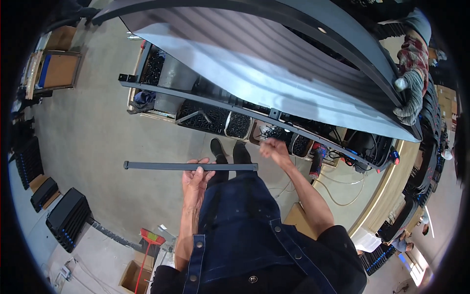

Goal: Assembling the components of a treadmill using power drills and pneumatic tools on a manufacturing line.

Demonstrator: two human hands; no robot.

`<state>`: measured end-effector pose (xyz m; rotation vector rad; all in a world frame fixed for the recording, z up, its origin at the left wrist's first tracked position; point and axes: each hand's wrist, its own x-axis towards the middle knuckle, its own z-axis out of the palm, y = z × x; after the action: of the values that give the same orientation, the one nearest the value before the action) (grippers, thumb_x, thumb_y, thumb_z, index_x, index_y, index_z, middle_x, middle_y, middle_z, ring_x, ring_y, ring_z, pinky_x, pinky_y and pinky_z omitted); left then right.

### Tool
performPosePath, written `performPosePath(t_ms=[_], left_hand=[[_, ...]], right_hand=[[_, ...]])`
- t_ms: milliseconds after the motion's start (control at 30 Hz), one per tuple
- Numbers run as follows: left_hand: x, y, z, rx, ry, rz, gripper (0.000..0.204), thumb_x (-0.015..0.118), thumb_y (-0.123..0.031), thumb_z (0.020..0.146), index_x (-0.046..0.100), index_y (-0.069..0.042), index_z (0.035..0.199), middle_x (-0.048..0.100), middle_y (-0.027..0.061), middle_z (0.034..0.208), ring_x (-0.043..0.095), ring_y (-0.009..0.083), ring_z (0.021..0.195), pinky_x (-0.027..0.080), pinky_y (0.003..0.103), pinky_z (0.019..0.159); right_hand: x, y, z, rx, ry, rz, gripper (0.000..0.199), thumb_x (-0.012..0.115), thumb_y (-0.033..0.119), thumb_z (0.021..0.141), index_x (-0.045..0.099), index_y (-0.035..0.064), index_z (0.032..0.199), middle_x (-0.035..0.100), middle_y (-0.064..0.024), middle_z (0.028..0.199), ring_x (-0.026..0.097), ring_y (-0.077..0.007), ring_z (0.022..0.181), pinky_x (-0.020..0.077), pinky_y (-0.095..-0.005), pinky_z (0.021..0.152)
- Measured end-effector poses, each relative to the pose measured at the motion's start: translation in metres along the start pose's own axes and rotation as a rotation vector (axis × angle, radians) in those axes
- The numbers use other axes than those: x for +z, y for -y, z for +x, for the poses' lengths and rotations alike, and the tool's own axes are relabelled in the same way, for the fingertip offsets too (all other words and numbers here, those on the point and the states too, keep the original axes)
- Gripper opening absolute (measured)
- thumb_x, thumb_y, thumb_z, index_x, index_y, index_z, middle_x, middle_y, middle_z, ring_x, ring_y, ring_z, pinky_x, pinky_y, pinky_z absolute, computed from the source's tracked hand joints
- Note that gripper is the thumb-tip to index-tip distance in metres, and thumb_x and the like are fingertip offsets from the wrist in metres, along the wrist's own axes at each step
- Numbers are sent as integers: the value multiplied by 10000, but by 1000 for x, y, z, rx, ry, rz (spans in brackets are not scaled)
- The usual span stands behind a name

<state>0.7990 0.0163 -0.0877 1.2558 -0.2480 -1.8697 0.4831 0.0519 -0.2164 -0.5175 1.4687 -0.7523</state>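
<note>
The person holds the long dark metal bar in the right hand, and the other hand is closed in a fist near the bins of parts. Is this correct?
Not quite. The head view shows the long dark metal bar in the left hand; it is the right hand that is closed in a fist near the bins of parts.

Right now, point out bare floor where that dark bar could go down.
Bare concrete floor lies left of the shoes, bordered by cardboard boxes, stacked black cases and the workbench's parts bins. Crowded: under the bench, and cables beyond the right hand. The left hand holds the bar.
</note>
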Motion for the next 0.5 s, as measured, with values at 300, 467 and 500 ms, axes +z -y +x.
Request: performPosePath(t_ms=[300,467,500], left_hand=[[-44,-12,-24,-3,-141,-90,347,657,-95,967,487,-49,1267,624,183,1244,645,379,1163,595,422,965],[-46,-12,-25,-32,-157,-104,327,670,-106,959,513,-52,1241,625,172,1238,640,377,1171,614,408,940],[-48,-14,-26,-30,-150,-122,329,672,-101,957,521,-53,1246,629,173,1240,627,378,1192,615,415,943]], right_hand=[[7,-127,155,-443,-888,-458,287,803,259,800,687,14,897,729,-110,808,697,-291,708,538,-396,658],[-2,-151,167,-378,-1124,-484,253,816,199,744,633,52,838,695,-77,721,661,-215,644,531,-359,635],[9,-132,163,-306,-1075,-494,225,803,186,754,641,52,834,695,-71,715,663,-207,654,529,-349,642]])
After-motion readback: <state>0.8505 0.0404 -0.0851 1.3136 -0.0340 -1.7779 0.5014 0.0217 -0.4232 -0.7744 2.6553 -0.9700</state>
